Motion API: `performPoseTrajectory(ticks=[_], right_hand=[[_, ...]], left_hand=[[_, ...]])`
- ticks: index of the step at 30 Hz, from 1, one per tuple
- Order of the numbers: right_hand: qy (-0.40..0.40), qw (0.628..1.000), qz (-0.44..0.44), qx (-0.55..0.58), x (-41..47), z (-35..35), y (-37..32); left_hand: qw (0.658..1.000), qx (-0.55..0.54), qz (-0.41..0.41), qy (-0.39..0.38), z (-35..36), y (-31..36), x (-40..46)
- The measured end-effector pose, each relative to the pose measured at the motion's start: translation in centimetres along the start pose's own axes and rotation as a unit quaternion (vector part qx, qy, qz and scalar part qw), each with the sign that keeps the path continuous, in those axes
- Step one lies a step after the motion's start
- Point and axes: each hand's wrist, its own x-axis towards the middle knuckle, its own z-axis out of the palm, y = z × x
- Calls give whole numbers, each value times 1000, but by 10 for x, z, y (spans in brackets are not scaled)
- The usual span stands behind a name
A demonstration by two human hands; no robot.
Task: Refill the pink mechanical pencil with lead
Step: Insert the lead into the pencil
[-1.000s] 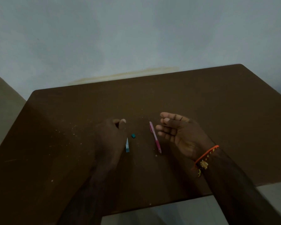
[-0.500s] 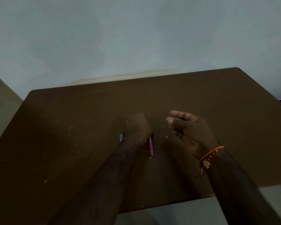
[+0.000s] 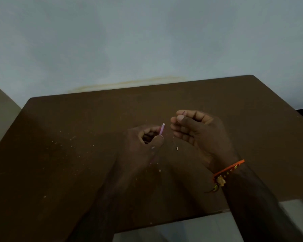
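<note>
My left hand (image 3: 147,142) is closed around the pink mechanical pencil (image 3: 162,128), holding it tilted above the brown table (image 3: 68,172). Only the pencil's pale upper end sticks out past my fingers. Just to its right, my right hand (image 3: 201,135) hovers with curled fingers, thumb pressed to forefinger. A thin dark sliver, seemingly a lead (image 3: 183,112), shows at that pinch. The blue lead case and its small teal cap are hidden behind my left hand.
A tiny white bit (image 3: 177,148) lies on the table between my hands, and pale crumbs (image 3: 72,145) are scattered to the left. An orange thread band (image 3: 229,169) circles my right wrist. A pale wall stands behind the table; its near edge (image 3: 173,222) is close to me.
My left hand crossed from the lead case to the pencil, closed on it and lifted it off the table. My right hand kept its pinch and stayed beside it.
</note>
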Motion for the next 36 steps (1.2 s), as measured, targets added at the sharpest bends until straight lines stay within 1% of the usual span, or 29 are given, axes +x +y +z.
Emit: performPoseTrajectory(ticks=[3,7,11,13,16,19,26,36], right_hand=[[-31,999,-26,13,-9,10,-8],[-43,997,-64,-17,-14,16,-16],[-59,995,-63,-45,-15,20,-13],[-57,995,-62,-49,-15,22,-9],[-48,996,-66,-48,-15,23,-7],[-58,995,-68,-51,-14,22,-7],[-49,994,-89,-50,-14,25,-5],[-43,987,-109,-112,-13,26,-1]], left_hand=[[1000,3,21,13,-6,1,-8],[999,6,29,12,-13,-5,-10],[998,23,54,16,-18,-2,-10],[997,31,69,13,-20,-1,-9],[997,33,65,7,-21,-2,-9],[997,45,70,7,-22,-2,-9],[997,33,74,11,-23,-1,-9],[997,23,76,10,-21,-7,-7]])
